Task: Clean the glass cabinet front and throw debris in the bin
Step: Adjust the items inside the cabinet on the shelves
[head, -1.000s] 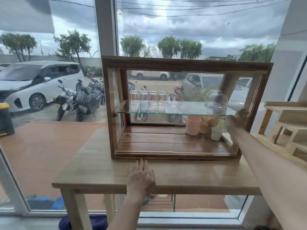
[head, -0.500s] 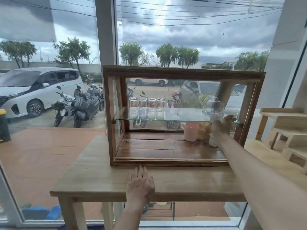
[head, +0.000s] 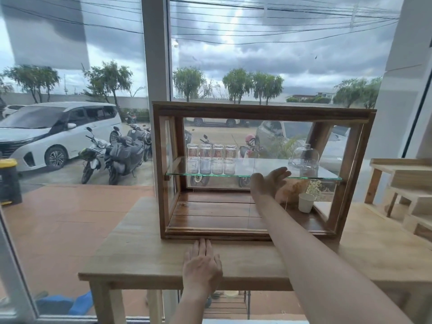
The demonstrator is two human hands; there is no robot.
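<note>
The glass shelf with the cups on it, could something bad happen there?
Maybe. The right hand is open right at the front edge of the glass shelf. A bump could rattle the four glass cups or the glass dome standing on it. The arm also passes close to the white cup below, so a careless swing might knock it over.

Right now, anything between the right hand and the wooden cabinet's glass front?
Nothing visible. The open right hand is already at the wood-framed glass cabinet, level with its glass shelf. No cloth shows in it. The left hand lies flat on the wooden table.
</note>
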